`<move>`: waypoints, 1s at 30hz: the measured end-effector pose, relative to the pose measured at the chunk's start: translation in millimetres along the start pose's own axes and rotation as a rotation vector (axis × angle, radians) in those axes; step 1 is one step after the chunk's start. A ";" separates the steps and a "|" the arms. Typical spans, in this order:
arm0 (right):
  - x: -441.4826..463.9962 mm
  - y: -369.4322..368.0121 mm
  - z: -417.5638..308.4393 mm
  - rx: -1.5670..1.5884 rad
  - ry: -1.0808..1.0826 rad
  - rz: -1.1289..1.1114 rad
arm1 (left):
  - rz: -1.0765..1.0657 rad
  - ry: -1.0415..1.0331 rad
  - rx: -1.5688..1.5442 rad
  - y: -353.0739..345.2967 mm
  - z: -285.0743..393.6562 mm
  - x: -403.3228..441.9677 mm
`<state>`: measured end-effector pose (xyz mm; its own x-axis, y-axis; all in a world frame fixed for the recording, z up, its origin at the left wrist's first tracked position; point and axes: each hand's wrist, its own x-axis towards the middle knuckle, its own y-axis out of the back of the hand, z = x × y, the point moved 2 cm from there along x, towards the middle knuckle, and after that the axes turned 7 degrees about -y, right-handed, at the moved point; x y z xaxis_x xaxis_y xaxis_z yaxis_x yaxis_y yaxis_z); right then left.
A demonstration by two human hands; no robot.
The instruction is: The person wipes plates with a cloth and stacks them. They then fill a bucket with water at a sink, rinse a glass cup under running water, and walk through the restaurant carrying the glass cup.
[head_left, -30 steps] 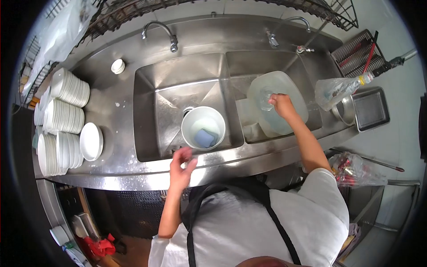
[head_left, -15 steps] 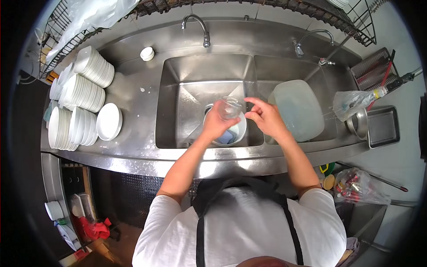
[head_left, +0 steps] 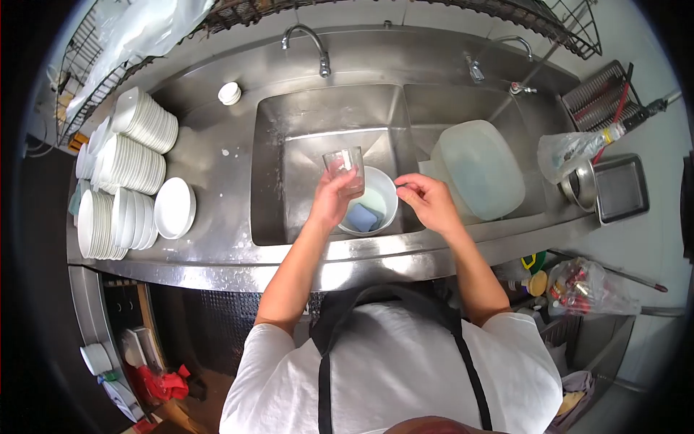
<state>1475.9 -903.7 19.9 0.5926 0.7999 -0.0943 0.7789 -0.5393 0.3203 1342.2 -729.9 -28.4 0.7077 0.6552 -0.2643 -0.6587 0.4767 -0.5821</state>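
Note:
My left hand (head_left: 334, 194) is wrapped round a clear glass (head_left: 344, 169), which it holds upright above the left sink basin (head_left: 300, 119). Just right of it, my right hand (head_left: 426, 201) has thumb and forefinger pinched on something small and dark at the fingertips, too small to name. Between and below the hands a white bucket (head_left: 389, 197) stands in the basin, with pale liquid and a blue sponge (head_left: 362, 217) inside. A translucent tub (head_left: 483, 170) of cloudy water sits in the right basin.
Stacked white bowls and plates (head_left: 130, 163) stand on the left counter, with small white dishes (head_left: 229, 93) behind. Two taps (head_left: 324, 65) rise at the back. At right are a metal tray (head_left: 622, 189), a steel bowl (head_left: 580, 186) and a plastic bag (head_left: 564, 155). A wire rack hangs above.
My right hand has come out of the tub to beside the bucket. The glass, first at the tub, is now in my left hand over the left basin. The view has shifted.

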 end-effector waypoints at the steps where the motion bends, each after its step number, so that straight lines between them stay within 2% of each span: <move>1: 0.1 1.6 -4.0 -0.055 0.004 -0.001 | -0.068 0.015 -0.020 1.4 -4.7 -1.0; 4: -3.3 6.4 -27.7 0.038 0.065 0.014 | -0.255 0.087 -0.102 6.3 -10.3 -4.6; 9: -7.4 15.5 -34.7 -0.041 0.088 -0.106 | -0.480 0.318 -0.288 -1.7 -17.5 -19.8; 12: -9.2 19.3 -24.6 -0.143 0.302 -0.215 | -0.594 0.441 -0.429 -2.0 -32.7 -23.9; 13: -12.2 20.2 -26.7 -0.132 0.230 -0.254 | -0.637 0.459 -0.468 -4.9 -36.6 -25.1; 14: -14.8 21.7 -23.6 -0.134 0.247 -0.191 | -0.676 0.474 -0.508 -8.0 -39.9 -25.1; 16: -16.3 25.1 -16.5 -0.139 0.288 -0.076 | -0.416 0.443 -0.391 -35.5 -34.6 -33.1; 17: -15.5 33.6 -15.7 -0.178 0.215 -0.031 | -0.284 0.422 -0.330 -43.4 -32.3 -35.3; 20: -8.9 84.7 -3.9 -0.336 0.052 0.131 | -0.324 0.193 -0.119 -29.5 -39.2 -25.4; 23: 23.8 144.5 43.5 -0.690 0.017 0.253 | -0.318 0.155 -0.131 -15.1 -32.9 -31.7; 26: 55.1 182.8 142.6 -0.913 -0.169 0.185 | -0.243 0.103 -0.112 4.0 -31.7 -43.2; 28: 69.6 198.5 206.9 -1.043 -0.318 0.062 | -0.179 0.082 -0.143 20.3 -31.0 -55.3; 30: 78.5 201.3 249.8 -1.241 -0.371 -0.152 | -0.102 0.038 -0.139 31.7 -25.9 -71.8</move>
<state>1730.5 -1015.2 -158.5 0.6923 0.6035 -0.3957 0.2527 0.3108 0.9163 1277.1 -777.0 -47.7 0.7798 0.5839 -0.2255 -0.5433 0.4523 -0.7073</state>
